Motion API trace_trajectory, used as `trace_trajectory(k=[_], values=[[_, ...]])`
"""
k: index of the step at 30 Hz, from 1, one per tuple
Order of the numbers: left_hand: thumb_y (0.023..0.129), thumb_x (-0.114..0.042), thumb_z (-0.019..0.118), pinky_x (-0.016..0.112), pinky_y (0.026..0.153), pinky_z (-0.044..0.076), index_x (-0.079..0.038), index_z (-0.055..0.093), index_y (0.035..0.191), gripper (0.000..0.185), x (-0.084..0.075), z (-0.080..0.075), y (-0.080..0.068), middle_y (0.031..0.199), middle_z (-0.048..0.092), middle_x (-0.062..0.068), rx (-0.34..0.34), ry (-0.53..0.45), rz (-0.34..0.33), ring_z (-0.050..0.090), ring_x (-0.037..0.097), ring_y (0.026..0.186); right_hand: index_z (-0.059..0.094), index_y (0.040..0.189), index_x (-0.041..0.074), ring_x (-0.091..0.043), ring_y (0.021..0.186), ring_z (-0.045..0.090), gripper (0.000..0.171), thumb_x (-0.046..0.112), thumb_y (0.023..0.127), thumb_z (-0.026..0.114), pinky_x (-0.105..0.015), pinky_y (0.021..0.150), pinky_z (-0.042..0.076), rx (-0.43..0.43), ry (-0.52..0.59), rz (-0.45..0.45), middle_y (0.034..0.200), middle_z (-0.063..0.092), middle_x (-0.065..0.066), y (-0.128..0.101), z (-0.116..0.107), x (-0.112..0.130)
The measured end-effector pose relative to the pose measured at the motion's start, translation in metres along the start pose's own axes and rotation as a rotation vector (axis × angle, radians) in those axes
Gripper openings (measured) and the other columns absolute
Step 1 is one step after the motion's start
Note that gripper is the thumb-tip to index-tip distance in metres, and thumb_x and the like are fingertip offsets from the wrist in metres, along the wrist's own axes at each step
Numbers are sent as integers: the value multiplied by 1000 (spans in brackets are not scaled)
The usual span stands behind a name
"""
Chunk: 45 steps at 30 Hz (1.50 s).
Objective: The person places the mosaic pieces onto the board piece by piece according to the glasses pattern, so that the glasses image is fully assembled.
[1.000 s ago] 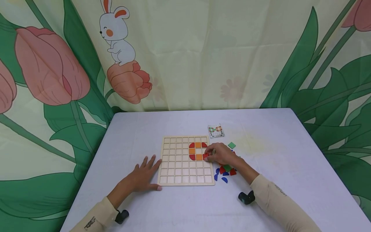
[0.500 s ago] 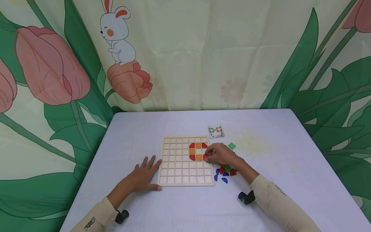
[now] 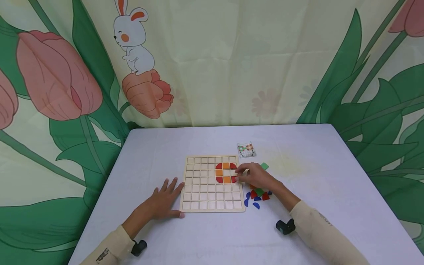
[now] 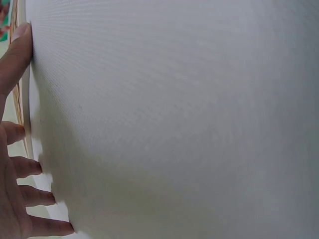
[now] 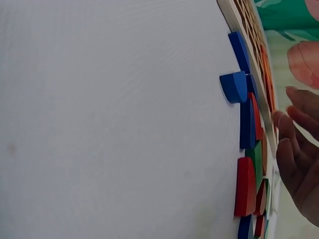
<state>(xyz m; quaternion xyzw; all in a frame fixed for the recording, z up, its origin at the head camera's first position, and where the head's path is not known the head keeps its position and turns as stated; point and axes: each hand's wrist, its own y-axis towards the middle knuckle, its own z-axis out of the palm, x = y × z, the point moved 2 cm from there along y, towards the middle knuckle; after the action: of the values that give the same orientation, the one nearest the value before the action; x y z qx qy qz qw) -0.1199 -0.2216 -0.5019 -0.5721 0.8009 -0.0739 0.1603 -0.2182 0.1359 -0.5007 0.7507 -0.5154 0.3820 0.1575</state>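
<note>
A wooden grid board [image 3: 198, 191] lies on the white table. Red rounded pieces [image 3: 219, 179] and orange squares [image 3: 226, 179] form a ring pattern at its right side. My left hand [image 3: 162, 202] has its fingers spread on the tablecloth, fingertips and thumb at the board's left edge. The right hand [image 3: 255, 175] is over the board's right edge, beside the lower right red piece [image 3: 233, 179]. In the right wrist view, this hand [image 5: 299, 149] has a gap between thumb and fingers, and nothing shows in its grasp.
Right of the board lies a loose pile of blue half-round pieces [image 3: 256, 205], red pieces [image 3: 265, 196] and green pieces [image 3: 259, 192]. A small pattern card [image 3: 246, 150] rests beyond the board's top right corner. A green square [image 3: 264, 166] lies behind the right hand.
My right hand has drawn back slightly to the right from the lower right red piece, which stays on the board. The left hand has kept its place.
</note>
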Motion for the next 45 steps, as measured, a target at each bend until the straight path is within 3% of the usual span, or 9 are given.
trace_trajectory(k=[4, 8, 14, 20, 30, 35, 45], values=[[76, -71, 72, 74, 108, 29, -18, 26, 160, 110, -1, -1, -1, 167, 18, 19, -1, 0, 1, 17, 51, 151, 74, 114, 18, -19, 85, 62, 22, 27, 94, 72, -29, 72, 56, 27, 83, 4, 106, 69, 0, -4, -8, -12], [76, -72, 71, 74, 108, 30, -18, 26, 160, 110, 0, -1, 0, 167, 18, 19, 4, 12, 3, 17, 51, 150, 73, 116, 16, -18, 74, 64, 24, 27, 95, 71, -27, 65, 55, 55, 131, 37, 108, 68, -4, -12, -16, -20], [76, -74, 70, 74, 108, 30, -19, 24, 161, 111, 0, -1, 0, 167, 17, 19, 11, 11, 5, 16, 51, 151, 75, 113, 14, -17, 73, 58, 25, 26, 91, 76, -25, 58, 49, 71, 30, 27, 102, 69, -3, -24, -27, -28], [76, -74, 69, 73, 108, 30, -19, 25, 161, 110, 0, -1, 0, 167, 17, 19, 14, 17, 3, 17, 51, 150, 78, 107, 17, -17, 94, 57, 24, 27, 85, 81, -24, 68, 52, 56, -89, 18, 106, 70, 0, -29, -30, -30], [76, -73, 70, 73, 108, 30, -19, 25, 161, 110, 0, 1, 1, 167, 17, 18, 14, 26, -6, 16, 51, 151, 79, 110, 15, -12, 91, 56, 26, 25, 86, 81, -22, 70, 52, 92, -221, -20, 98, 66, 4, -33, -29, -25], [75, -73, 71, 73, 107, 31, -18, 25, 160, 111, 0, 0, 1, 167, 17, 18, 14, 21, -6, 16, 51, 151, 79, 111, 14, -11, 90, 56, 26, 21, 86, 80, -21, 69, 52, 100, -222, -32, 98, 65, 3, -33, -28, -24], [76, -72, 71, 74, 107, 30, -18, 25, 161, 111, 0, 0, 1, 167, 17, 18, 13, 12, -1, 16, 51, 151, 70, 100, 17, -13, 84, 58, 16, 17, 87, 79, -21, 70, 55, 130, -141, -38, 92, 66, 6, -34, -25, -23]])
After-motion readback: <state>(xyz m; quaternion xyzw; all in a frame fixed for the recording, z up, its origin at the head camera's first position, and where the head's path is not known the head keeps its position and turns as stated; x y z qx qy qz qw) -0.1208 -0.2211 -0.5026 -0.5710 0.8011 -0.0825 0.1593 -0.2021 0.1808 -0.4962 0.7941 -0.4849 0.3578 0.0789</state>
